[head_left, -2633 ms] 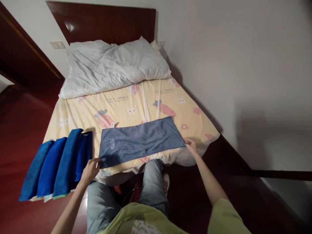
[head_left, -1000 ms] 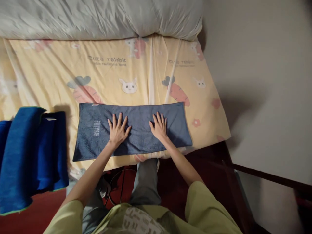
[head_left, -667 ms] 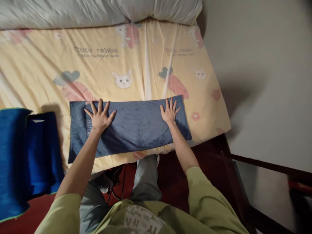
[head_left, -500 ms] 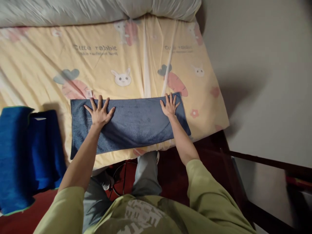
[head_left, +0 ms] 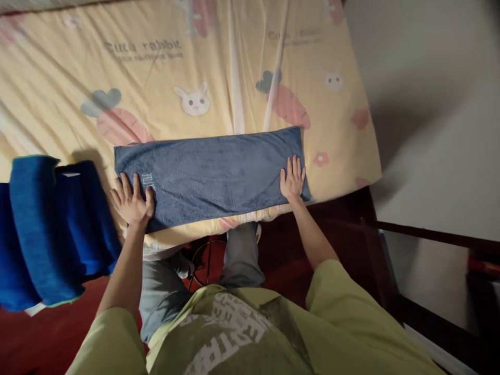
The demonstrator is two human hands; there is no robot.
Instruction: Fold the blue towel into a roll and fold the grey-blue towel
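Note:
A long grey-blue towel lies spread along the front edge of the bed, with small pale lettering near its left end. My left hand rests on the towel's left end beside the lettering, fingers spread. At the opposite end my right hand lies flat near the right edge, its fingers stretched out and fairly close together. Neither hand grips the cloth. Low wrinkles run across the towel's lower middle.
Folded bright blue cloths hang over the bed edge at left. Under the towel is a yellow bed sheet printed with rabbits and carrots. A pale wall stands at right. Below the bed show a red floor and a thin wire ring.
Both hands have slid from the towel's far edge toward its near side and outward to its ends. The white tag at the far edge no longer shows. The view has shifted.

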